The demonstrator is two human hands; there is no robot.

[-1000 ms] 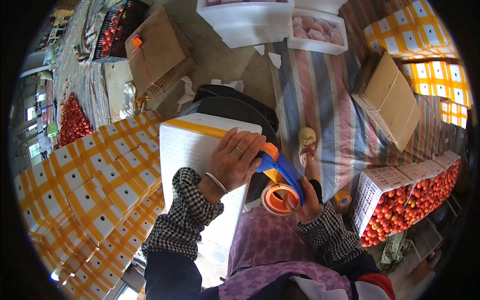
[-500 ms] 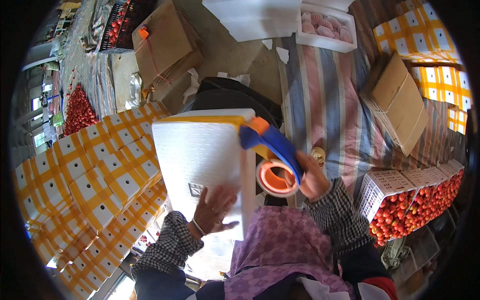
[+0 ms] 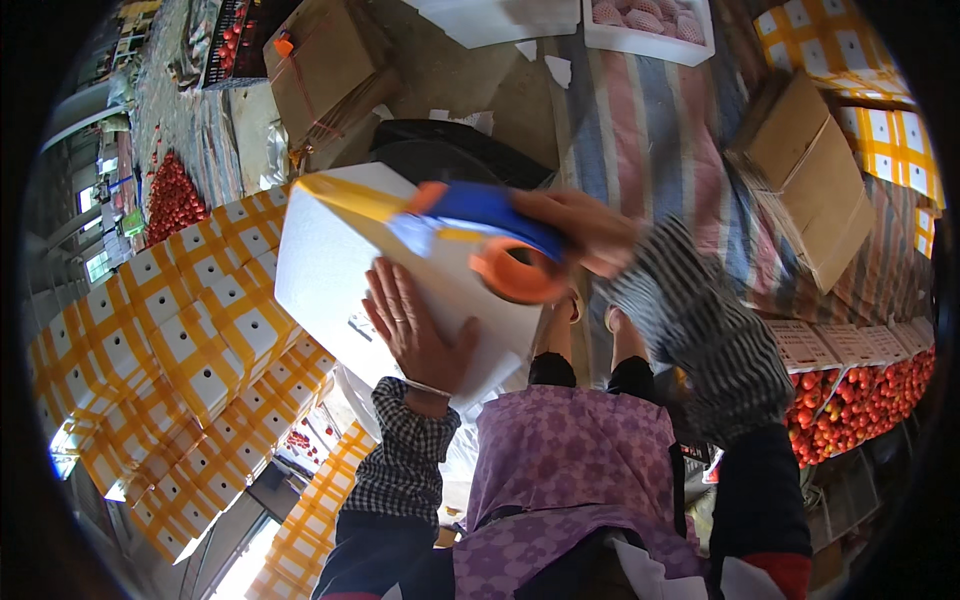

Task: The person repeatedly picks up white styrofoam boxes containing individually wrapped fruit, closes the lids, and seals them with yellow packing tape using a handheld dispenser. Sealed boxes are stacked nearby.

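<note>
A white foam box (image 3: 335,268) is tilted in front of me. My left hand (image 3: 417,325) lies flat on it, fingers stretched out. My right hand (image 3: 590,228) grips a blue and orange tape dispenser (image 3: 485,212), somewhat smeared by motion. An orange-cored tape roll (image 3: 520,272) sits on the dispenser. From its head a strip of yellow tape (image 3: 350,197) runs along the box's edge to the far left corner. Part of the box lies hidden behind the dispenser and my left hand.
Stacked white boxes with yellow tape (image 3: 170,330) fill the left. Flattened cardboard (image 3: 815,185) leans at the right, above crates of red tomatoes (image 3: 865,400). An open foam box of net-wrapped fruit (image 3: 650,40) stands at the top on striped sheeting (image 3: 655,140). More cardboard (image 3: 325,75) stands upper left.
The box has turned and tilted, and its near end has shifted right. The dispenser has moved left over it with my right hand. My left hand has moved higher on the box.
</note>
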